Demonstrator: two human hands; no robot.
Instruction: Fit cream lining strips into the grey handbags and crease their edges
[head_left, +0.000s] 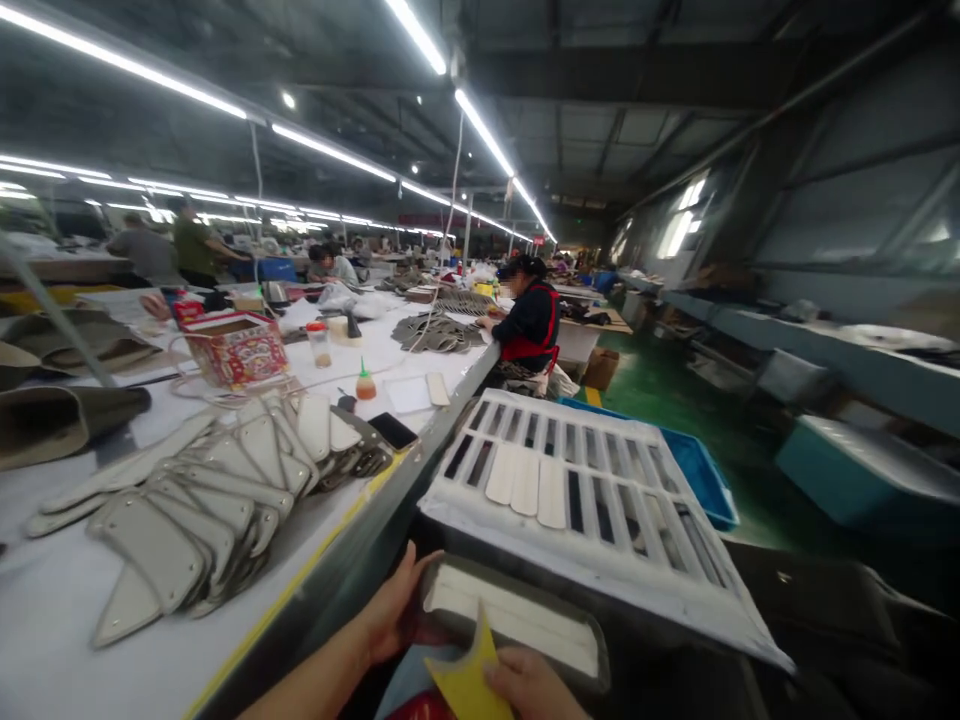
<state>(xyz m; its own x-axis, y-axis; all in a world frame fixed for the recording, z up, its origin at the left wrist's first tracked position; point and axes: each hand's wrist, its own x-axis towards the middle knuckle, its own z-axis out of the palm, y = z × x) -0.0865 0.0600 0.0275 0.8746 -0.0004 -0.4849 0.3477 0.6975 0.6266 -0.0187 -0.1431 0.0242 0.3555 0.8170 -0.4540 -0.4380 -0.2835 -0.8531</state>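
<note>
At the bottom centre, my left hand (401,610) grips the left end of a long dark-edged piece with a pale inner strip (517,620). My right hand (529,680) is closed on a yellow curved piece (469,680), which overlaps the lower edge of the dark-edged piece. Just beyond my hands lies a white slatted rack (637,560) with several pale strips (525,485) on it. On the white table to the left, a pile of grey-white panels (217,500) is fanned out.
The table (67,620) holds a patterned box (236,350), a glue bottle (365,383), a red-lidded jar (319,345) and a black phone (393,431). A seated person (529,315) works further along. Blue bins (697,475) stand right of the rack.
</note>
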